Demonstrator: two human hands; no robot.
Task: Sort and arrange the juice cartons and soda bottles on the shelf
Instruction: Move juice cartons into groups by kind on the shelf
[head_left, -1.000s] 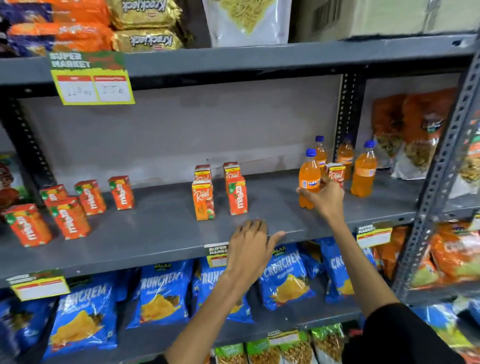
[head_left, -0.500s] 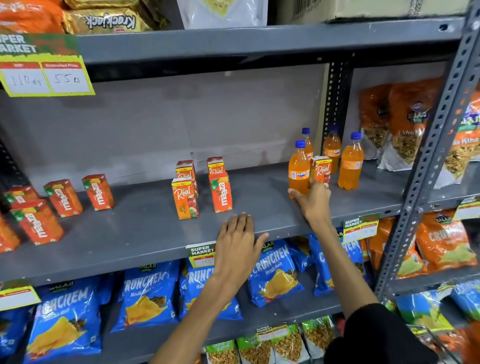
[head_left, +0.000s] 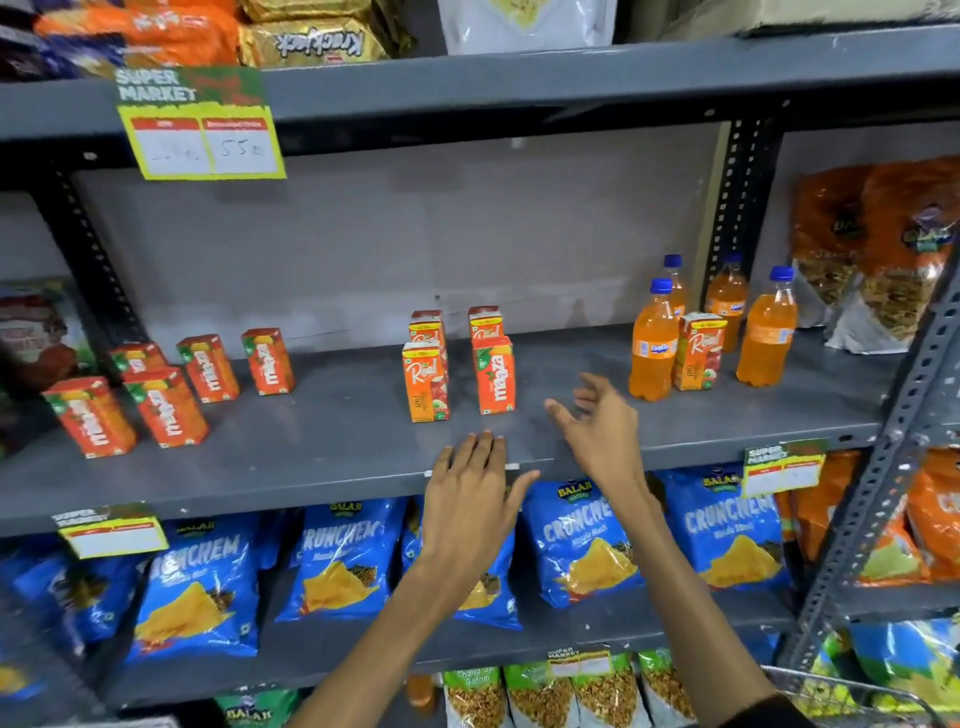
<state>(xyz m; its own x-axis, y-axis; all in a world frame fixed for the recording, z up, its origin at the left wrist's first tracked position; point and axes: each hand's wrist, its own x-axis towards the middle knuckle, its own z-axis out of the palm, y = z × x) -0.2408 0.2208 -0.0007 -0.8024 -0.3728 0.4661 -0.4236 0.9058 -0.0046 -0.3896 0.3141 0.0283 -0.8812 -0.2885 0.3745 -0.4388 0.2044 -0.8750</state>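
Observation:
On the grey middle shelf (head_left: 322, 447) several orange Maaza cartons (head_left: 166, 405) stand at the left. In the middle stand a Real carton (head_left: 425, 382) and a Maaza carton (head_left: 493, 375), with two more cartons behind them. At the right, several orange soda bottles with blue caps (head_left: 653, 343) surround a lone Real carton (head_left: 698, 351). My left hand (head_left: 470, 493) rests flat on the shelf's front edge, fingers spread. Over the shelf between the middle cartons and the bottles hovers my right hand (head_left: 597, 426), open and empty.
Blue Crunchem snack bags (head_left: 582, 540) fill the shelf below. Orange snack bags (head_left: 883, 249) stand in the bay to the right, past a perforated upright post (head_left: 737, 208). A price tag (head_left: 200, 124) hangs from the upper shelf, and a wire basket (head_left: 852, 696) shows at bottom right.
My right hand has let go of the Real carton among the bottles and drawn back left toward the shelf's middle. The left hand has stayed on the shelf edge.

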